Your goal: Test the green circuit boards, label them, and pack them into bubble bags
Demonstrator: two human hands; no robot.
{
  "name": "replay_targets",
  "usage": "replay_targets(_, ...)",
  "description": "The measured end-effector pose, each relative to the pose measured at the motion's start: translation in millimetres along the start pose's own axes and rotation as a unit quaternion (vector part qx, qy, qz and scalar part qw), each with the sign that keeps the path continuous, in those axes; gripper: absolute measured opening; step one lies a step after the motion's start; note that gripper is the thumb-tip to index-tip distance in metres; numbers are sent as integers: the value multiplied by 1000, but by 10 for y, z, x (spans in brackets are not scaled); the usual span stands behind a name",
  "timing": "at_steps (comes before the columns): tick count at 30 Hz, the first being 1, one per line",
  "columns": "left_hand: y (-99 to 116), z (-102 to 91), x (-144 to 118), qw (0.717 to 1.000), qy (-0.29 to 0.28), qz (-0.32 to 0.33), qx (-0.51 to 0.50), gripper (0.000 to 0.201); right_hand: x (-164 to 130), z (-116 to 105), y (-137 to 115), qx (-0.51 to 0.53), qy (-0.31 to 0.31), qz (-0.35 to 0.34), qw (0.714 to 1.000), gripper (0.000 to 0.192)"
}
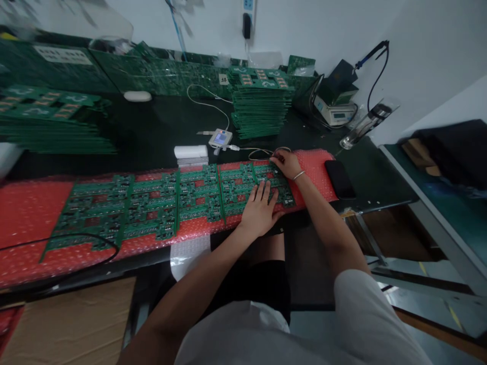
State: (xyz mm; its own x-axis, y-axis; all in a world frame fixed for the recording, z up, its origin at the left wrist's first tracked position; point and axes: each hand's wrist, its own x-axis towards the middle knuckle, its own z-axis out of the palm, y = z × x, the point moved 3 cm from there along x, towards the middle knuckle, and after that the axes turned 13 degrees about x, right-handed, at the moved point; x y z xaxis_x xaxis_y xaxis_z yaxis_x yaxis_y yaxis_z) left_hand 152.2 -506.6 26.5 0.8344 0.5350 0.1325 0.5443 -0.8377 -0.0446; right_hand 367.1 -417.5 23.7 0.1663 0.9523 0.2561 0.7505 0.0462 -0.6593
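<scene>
My left hand (259,209) lies flat with fingers spread on the rightmost green circuit board (283,186), near its front. At the far edge of that board, my right hand (288,164) pinches the end of a thin cable (258,150); its tip is hidden by the fingers. The cable runs in a loop from a small white device (221,138) with a lit screen. Several more populated circuit boards (152,205) lie in a row to the left, all on red bubble wrap (26,208).
Behind stand a tall stack of green boards (261,106) and another stack (53,121) at left. A white block (190,152) sits behind the row. A phone (340,179) lies at right, near a clear cylinder (365,124). A black cable (87,234) crosses the left boards.
</scene>
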Motion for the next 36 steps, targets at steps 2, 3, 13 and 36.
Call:
replay_targets(2,2,-3,1,1000,-3,3,3,71,0,1,3,3,4,7,1000,24)
replay_targets(3,3,-3,1,1000,-4,4,4,71,0,1,4,4,6,9,1000,24)
replay_targets(13,-7,-84,19,1000,-3,-2,-6,74,8,7,16,12,-1,-8,1000,24)
replay_targets(36,-240,-36,742,998,7,12,-53,43,-889,-386,-169,243,83,27,966,51)
